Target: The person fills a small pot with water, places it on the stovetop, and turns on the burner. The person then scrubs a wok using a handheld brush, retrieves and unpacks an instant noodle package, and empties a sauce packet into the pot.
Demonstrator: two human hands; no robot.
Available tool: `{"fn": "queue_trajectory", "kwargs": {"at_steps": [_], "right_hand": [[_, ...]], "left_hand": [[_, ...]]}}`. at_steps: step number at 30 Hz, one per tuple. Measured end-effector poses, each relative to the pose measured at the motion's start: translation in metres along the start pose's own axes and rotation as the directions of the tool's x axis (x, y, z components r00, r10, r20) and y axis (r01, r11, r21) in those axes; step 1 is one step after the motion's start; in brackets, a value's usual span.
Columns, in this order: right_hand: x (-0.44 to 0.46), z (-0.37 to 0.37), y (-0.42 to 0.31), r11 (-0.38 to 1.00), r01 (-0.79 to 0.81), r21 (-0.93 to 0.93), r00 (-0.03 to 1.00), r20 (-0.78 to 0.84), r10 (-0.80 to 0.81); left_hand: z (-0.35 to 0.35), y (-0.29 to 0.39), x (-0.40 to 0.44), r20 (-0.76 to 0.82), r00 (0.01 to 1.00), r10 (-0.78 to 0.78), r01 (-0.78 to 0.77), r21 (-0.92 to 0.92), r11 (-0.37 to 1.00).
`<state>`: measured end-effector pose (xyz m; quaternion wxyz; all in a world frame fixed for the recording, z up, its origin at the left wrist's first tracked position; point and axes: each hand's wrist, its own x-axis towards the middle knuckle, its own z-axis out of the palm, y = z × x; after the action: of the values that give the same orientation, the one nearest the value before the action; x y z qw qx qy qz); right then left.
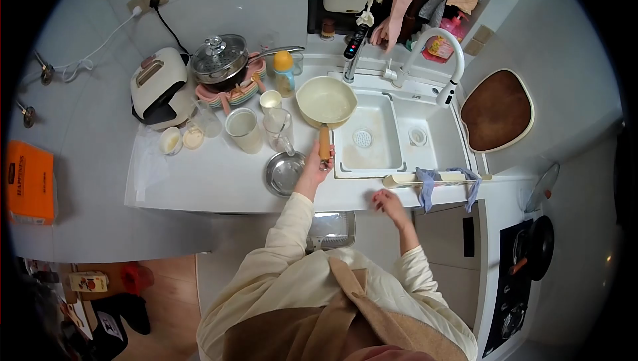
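Note:
A cream pan (326,100) with a wooden handle stands at the left edge of the sink. My left hand (316,163) is closed around the lower end of its handle. Just left of that hand lies a round metal bowl (284,174). My right hand (389,204) hangs in front of the counter edge, below the sink, with its fingers curled and slightly blurred; no object shows in it. The white double sink (369,128) has a strainer in each basin. A glass pitcher (278,128) and a tall cup (244,129) stand left of the pan.
A lidded pan (219,62) rests on pink dishes at the back left, beside a toaster (159,88). A yellow-capped bottle (284,72) is behind the cups. The curved faucet (458,62) arches over the sink. Blue cloths (426,188) hang at the front edge; a stove (512,281) is right.

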<state>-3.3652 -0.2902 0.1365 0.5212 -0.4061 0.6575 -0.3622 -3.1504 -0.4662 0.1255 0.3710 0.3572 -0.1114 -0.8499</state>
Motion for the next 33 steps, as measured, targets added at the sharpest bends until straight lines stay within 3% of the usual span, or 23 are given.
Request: {"fn": "queue_trajectory", "kwargs": {"at_steps": [4,6,10,12,15,18,23,26,28,33], "right_hand": [[0.031,-0.022,-0.087,0.991,0.126,0.054,0.987,-0.103,-0.120],[0.051,-0.029,-0.126,0.973,0.232,-0.016,0.966,-0.116,-0.233],[0.123,-0.050,-0.175,0.815,0.427,-0.393,0.812,-0.230,-0.536],[0.154,-0.054,-0.205,0.763,0.469,-0.444,0.758,-0.241,-0.606],[0.186,-0.047,-0.239,0.786,0.444,-0.430,0.766,-0.273,-0.582],[0.219,-0.036,-0.247,0.844,0.343,-0.413,0.839,-0.268,-0.473],[0.272,-0.013,-0.253,0.784,0.253,-0.566,0.823,-0.300,-0.483],[0.258,0.005,-0.276,0.742,0.182,-0.645,0.859,-0.263,-0.439],[0.261,0.013,-0.276,0.726,0.153,-0.671,0.834,-0.307,-0.459],[0.260,0.023,-0.274,0.678,0.059,-0.733,0.760,-0.408,-0.507]], "left_hand": [[0.003,-0.001,-0.005,-0.051,0.998,0.025,-0.024,0.019,1.000],[0.009,0.000,-0.012,-0.055,0.997,0.045,-0.042,0.054,0.998],[0.010,-0.005,-0.030,-0.011,0.998,0.067,-0.064,0.185,0.981],[0.004,-0.007,-0.031,0.008,0.997,0.080,-0.079,0.244,0.967],[0.004,-0.009,-0.035,0.032,0.993,0.115,-0.119,0.281,0.952],[0.005,-0.012,-0.035,0.039,0.987,0.154,-0.159,0.304,0.939],[0.004,-0.013,-0.033,0.075,0.980,0.186,-0.201,0.321,0.926],[0.007,-0.012,-0.035,0.061,0.977,0.207,-0.215,0.323,0.922],[0.009,-0.012,-0.039,0.044,0.973,0.227,-0.228,0.338,0.913],[0.012,-0.007,-0.044,-0.027,0.958,0.287,-0.218,0.583,0.782]]}}
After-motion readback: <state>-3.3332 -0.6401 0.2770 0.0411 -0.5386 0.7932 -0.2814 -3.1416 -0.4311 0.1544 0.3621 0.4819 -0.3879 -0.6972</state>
